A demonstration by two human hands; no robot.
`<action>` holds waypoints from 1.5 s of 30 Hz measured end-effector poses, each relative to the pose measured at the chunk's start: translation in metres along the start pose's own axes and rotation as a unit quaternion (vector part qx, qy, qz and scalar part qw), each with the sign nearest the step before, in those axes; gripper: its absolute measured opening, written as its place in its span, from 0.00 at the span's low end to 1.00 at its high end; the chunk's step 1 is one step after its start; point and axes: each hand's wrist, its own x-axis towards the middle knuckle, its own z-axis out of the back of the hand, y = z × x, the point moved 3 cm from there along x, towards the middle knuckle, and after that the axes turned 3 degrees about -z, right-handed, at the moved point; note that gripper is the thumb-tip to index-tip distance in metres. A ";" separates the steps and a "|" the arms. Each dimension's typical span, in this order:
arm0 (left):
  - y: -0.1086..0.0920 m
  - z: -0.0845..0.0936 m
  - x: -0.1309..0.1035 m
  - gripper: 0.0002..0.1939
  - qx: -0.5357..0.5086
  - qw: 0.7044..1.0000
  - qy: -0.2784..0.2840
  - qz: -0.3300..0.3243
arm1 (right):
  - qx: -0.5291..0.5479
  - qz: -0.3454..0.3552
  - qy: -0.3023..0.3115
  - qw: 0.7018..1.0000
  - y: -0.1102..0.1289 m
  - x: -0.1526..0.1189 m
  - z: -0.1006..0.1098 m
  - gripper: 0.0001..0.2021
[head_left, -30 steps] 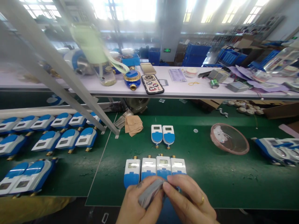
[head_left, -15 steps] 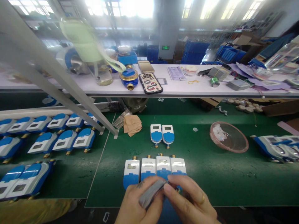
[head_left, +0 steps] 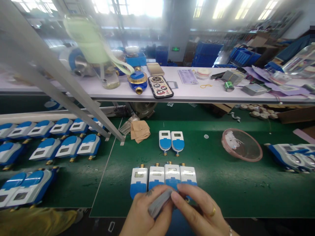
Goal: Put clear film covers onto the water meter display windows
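A stack of thin grey sheets [head_left: 159, 204] is gripped in my left hand [head_left: 141, 214], the fingers wrapped round it. At its upper right end, my right hand [head_left: 200, 211] pinches the sheets between thumb and forefinger; the exact fingertip contact is partly hidden. Just beyond my hands, several blue-and-white water meters [head_left: 156, 173] stand in a row, their small displays showing and their lower parts partly covered by my fingers. Farther back on the green table [head_left: 209, 183], two more such meters [head_left: 164, 141] sit side by side with blue lids towards me.
Rows of meters [head_left: 67, 147] fill the left table, behind a slanted metal post [head_left: 81, 98]. A tan cloth [head_left: 139, 131] lies near its foot. On the right are a pinkish bowl [head_left: 248, 150] with white bits and more meters [head_left: 292, 157]. A white shelf [head_left: 197, 93] carries a phone [head_left: 161, 87] and bottles.
Both hands stay on the grey stack, with only a slight shift of the fingers. The right thumb has moved a little to the left along the stack's end. The meters have not moved.
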 end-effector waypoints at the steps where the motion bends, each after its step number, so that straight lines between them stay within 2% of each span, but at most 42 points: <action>1: 0.001 0.000 -0.001 0.08 0.007 1.000 -0.002 0.010 | -0.008 0.026 0.003 1.000 0.001 0.000 0.001 0.17; 4: 0.005 0.000 -0.005 0.08 0.024 0.999 -0.020 0.031 | -0.019 0.059 -0.003 0.998 0.004 0.004 0.004 0.17; 9: 0.003 0.000 -0.003 0.10 -0.008 0.998 -0.045 -0.043 | 0.072 -0.049 -0.086 0.992 0.014 0.026 0.005 0.15; 11: 0.003 0.001 -0.002 0.11 -0.032 0.997 -0.049 -0.045 | 0.111 -0.070 -0.100 0.986 0.019 0.036 0.004 0.14; 17: 0.012 -0.004 0.001 0.05 -0.164 0.984 0.034 0.063 | 0.160 -0.071 -0.086 0.981 0.022 0.043 0.001 0.07; 19: 0.010 -0.005 0.001 0.05 -0.174 0.983 0.017 0.050 | 0.184 -0.089 -0.086 0.975 0.019 0.041 0.001 0.05; 22: 0.006 -0.005 0.000 0.04 -0.121 0.992 -0.042 0.016 | 0.213 -0.116 -0.091 0.966 0.017 0.041 0.001 0.04; 24: 0.004 -0.007 -0.002 0.05 -0.099 0.993 -0.059 0.021 | 0.230 -0.128 -0.090 0.961 0.016 0.042 0.000 0.05; 30: 0.009 -0.011 -0.005 0.09 -0.154 0.981 -0.039 0.108 | 0.286 -0.154 -0.092 0.941 0.013 0.041 -0.003 0.08; 34: 0.006 -0.010 -0.006 0.13 -0.150 0.984 -0.028 0.088 | 0.308 -0.149 -0.086 0.936 0.014 0.041 -0.004 0.11; 39: 0.003 -0.007 -0.007 0.14 -0.134 0.988 -0.043 0.068 | 0.285 -0.128 -0.090 0.946 0.019 0.043 -0.003 0.14; 45: 0.007 -0.008 -0.012 0.13 -0.150 0.985 -0.050 0.070 | 0.082 -0.039 -0.091 0.992 0.025 0.029 0.001 0.17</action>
